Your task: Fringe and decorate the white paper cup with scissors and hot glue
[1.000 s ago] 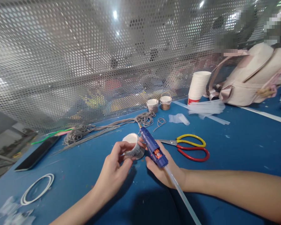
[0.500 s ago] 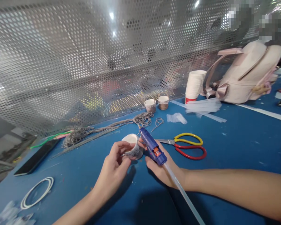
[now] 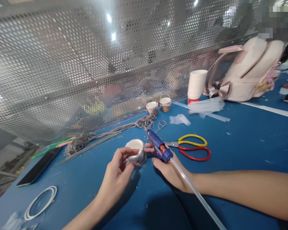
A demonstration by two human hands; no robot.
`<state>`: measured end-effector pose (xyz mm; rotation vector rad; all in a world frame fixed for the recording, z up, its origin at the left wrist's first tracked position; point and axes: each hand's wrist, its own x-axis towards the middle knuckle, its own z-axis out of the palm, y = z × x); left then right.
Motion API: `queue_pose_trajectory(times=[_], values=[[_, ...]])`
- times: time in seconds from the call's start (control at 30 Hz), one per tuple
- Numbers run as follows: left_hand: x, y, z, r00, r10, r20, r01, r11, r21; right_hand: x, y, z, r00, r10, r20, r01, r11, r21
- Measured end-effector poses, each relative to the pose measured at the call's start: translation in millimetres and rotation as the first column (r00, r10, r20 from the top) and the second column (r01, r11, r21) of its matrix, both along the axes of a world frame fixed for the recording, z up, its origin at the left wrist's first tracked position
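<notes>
Gluing seems in hand mid-frame: left hand (image 3: 116, 172) fingers clamp the small cup (image 3: 140, 154), right hand (image 3: 174, 176) fingers wrap the glue gun (image 3: 159, 147), which likely needs steady aiming next.

The pistol-shaped plastic glue gun (image 3: 157, 144) is deep blue with an orange patch, and the small round cup (image 3: 139, 157) is white inside, whitish grey outside. The blue counter (image 3: 86, 188) is flecked with pale specks, and the steel scissors (image 3: 195, 158) have one yellow and one red looped handle. The silvery metal panel (image 3: 62, 64) is dotted with round holes; the stacked white paper cups (image 3: 197, 84) show red below.
</notes>
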<state>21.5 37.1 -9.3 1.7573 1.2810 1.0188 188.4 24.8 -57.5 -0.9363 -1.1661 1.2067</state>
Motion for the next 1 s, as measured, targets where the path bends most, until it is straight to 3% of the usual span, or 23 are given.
queue_pose_trajectory(times=[0.17, 0.37, 0.53, 0.67, 0.83, 1.0], values=[[-3, 2, 0.3, 0.996, -0.037, -0.075, 0.041, 0.998, 0.057, 5, 5, 3.6, 0.997, -0.036, 0.061, 0.043, 0.991, -0.123], [-9, 3, -4.4, 0.963, -0.049, -0.264, 0.091, 0.985, 0.148, 8, 0, 1.5, 0.996, -0.068, 0.056, 0.066, 0.997, 0.042], [-9, 3, -5.8, 0.953, -0.034, -0.300, 0.091, 0.980, 0.176, 4, -8, -3.9, 0.999, 0.023, 0.046, -0.030, 0.985, 0.168], [-7, 1, -4.2, 0.953, -0.029, -0.302, 0.077, 0.986, 0.146, 2, -6, -7.4, 0.997, 0.059, 0.044, -0.066, 0.983, 0.173], [-8, 0, -2.5, 0.951, -0.003, -0.308, 0.051, 0.988, 0.148, 8, -2, -1.3, 0.996, -0.016, 0.086, 0.006, 0.994, 0.113], [-25, -1, 5.2, 0.939, 0.086, -0.333, 0.045, 0.929, 0.367, 19, 4, 4.5, 0.995, -0.079, 0.054, 0.073, 0.992, 0.102]])
